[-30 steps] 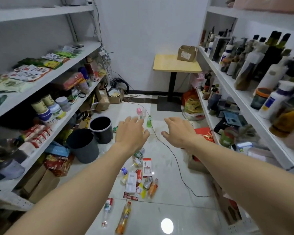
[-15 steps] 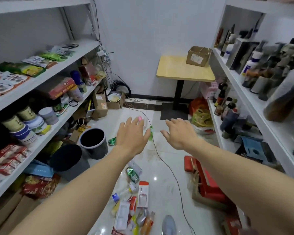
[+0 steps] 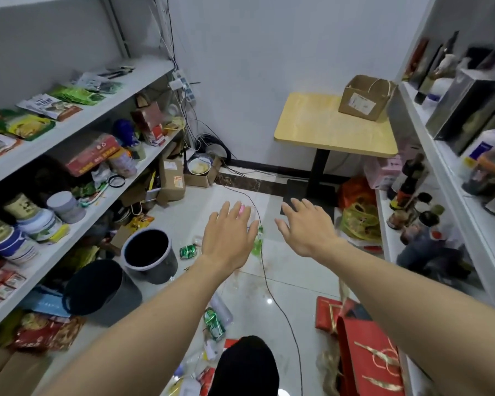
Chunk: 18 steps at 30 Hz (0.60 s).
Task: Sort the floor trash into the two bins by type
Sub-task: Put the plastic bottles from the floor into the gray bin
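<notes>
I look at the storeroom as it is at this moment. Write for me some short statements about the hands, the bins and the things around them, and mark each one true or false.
1. The left hand and the right hand hold nothing; their fingers are spread. True.
2. The two bins stand at the right side of the room. False: the near bin and the far bin stand at the left side.
3. A crushed green can lies on the floor beside the far bin. True.
4. The brown paper bag lies on the floor. False: it stands on the yellow table.
5. A black cable runs across the floor. True.
</notes>
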{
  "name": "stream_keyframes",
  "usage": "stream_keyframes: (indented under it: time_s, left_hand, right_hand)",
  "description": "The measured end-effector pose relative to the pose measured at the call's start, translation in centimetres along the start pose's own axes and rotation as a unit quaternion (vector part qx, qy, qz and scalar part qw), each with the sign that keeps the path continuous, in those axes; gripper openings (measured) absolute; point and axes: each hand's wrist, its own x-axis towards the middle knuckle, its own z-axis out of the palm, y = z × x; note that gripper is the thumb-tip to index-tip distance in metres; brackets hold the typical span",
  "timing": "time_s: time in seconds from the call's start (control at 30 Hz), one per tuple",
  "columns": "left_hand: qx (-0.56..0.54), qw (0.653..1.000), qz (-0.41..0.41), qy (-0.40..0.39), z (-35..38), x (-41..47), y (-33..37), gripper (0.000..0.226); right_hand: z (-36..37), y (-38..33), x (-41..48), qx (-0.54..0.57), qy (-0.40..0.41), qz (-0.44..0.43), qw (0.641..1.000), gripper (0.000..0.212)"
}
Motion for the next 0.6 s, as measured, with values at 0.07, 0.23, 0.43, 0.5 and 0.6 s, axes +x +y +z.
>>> stream_keyframes:
  time_s: [0.07, 0.23, 0.43, 0.5, 0.6]
  left_hand:
    - [0.006, 1.000, -0.002, -0.005, 0.6, 2.4, 0.0, 0.051]
    - [0.026, 0.999, 0.018, -0.018, 3.0, 9.5, -1.0, 0.046]
    - [-0.001, 0.998, 0.002, -0.061, 8.2, 19.9, -4.9, 0.049]
    - [-0.028, 0.997, -0.014, -0.077, 10.2, 23.5, -6.4, 0.052]
    - [-0.044, 0.994, -0.013, -0.095, 13.4, 28.1, -8.6, 0.053]
  right_hand:
    - [0.4, 0.6, 2.5, 0.005, -0.007, -0.013, 1.000, 0.053]
    - [2.4, 1.9, 9.7, -0.002, -0.033, -0.026, 0.999, 0.055]
    - [6.6, 2.6, 21.1, 0.000, -0.092, -0.037, 0.995, 0.055]
    - [8.0, 2.6, 25.1, 0.002, -0.112, -0.033, 0.993, 0.055]
    - [10.4, 2.3, 30.8, -0.010, -0.122, -0.038, 0.992, 0.054]
